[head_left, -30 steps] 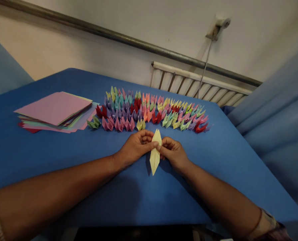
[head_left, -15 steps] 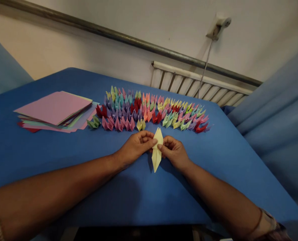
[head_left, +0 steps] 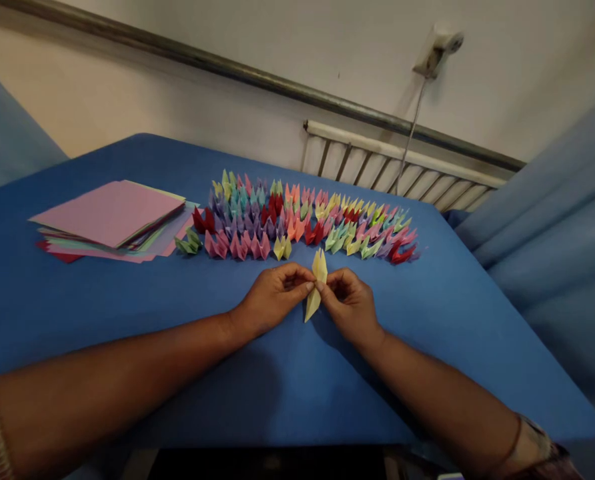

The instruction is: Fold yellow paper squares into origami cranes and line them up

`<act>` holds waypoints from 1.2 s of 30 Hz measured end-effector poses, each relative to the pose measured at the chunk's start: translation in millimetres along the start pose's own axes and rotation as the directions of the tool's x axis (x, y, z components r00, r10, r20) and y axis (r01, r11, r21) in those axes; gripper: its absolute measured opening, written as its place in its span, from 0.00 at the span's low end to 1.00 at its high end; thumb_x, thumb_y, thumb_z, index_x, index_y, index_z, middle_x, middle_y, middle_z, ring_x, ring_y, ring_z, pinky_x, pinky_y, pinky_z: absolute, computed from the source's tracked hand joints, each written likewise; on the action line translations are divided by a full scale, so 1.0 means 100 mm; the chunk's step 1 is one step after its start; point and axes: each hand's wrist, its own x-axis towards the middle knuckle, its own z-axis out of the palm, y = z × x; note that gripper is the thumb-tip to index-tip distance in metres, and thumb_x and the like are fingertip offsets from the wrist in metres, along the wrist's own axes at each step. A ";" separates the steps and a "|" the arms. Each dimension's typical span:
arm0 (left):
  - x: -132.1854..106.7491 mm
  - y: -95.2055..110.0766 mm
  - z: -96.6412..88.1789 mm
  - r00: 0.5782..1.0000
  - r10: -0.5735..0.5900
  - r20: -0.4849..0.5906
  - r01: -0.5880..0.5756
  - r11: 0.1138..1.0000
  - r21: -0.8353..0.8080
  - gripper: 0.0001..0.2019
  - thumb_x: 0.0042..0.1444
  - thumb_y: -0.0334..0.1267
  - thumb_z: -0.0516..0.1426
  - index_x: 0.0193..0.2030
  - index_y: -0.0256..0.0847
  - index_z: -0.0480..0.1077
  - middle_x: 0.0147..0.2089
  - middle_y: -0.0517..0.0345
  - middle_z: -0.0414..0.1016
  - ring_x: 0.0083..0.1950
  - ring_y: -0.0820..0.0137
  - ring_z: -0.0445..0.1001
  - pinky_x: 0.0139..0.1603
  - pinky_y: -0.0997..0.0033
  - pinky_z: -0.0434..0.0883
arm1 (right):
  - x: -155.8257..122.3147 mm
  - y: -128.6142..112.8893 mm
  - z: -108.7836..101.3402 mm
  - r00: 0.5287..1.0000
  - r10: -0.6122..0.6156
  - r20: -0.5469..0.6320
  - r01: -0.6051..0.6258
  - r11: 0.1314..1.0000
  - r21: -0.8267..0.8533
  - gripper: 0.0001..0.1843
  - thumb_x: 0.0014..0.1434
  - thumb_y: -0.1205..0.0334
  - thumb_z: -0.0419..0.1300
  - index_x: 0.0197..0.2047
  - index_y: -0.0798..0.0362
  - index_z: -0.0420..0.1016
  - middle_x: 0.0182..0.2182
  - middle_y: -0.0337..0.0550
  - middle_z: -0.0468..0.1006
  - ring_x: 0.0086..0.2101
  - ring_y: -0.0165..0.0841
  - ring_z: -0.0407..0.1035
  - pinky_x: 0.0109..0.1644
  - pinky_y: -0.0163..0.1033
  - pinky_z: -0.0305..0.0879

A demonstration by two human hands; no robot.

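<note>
Between my two hands is a folded yellow origami paper (head_left: 319, 265), a narrow diamond shape with a split point at its far end. My left hand (head_left: 277, 297) pinches its left edge near the middle, thumb and fingertips together. On the other edge my right hand (head_left: 351, 303) pinches it too, with the thumb on the face towards me. The paper is held tilted above the blue table. Just beyond my hands stand rows of small folded paper cranes (head_left: 240, 247) in pink, purple, red, green and yellow.
A stack of coloured paper sheets (head_left: 110, 213) lies on the left of the blue table (head_left: 187, 400), a pink sheet on top. Behind the table are a metal wall rail (head_left: 257, 77) and a white slatted rail (head_left: 402, 157). A blue curtain (head_left: 567, 220) hangs on the right.
The yellow paper has tilted and narrowed in view, its near point swinging up and away from me. My fingertips have drawn closer together at its middle.
</note>
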 end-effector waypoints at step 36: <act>0.00 0.06 0.00 0.974 -0.227 0.013 0.217 0.912 -0.349 0.12 0.47 0.41 0.67 0.33 0.36 0.74 0.31 0.62 0.74 0.33 0.76 0.72 0.39 0.75 0.70 | 0.02 0.02 -0.05 0.998 -0.063 0.016 0.064 0.995 -0.076 0.07 0.56 0.62 0.63 0.36 0.49 0.68 0.29 0.35 0.74 0.29 0.29 0.69 0.35 0.36 0.67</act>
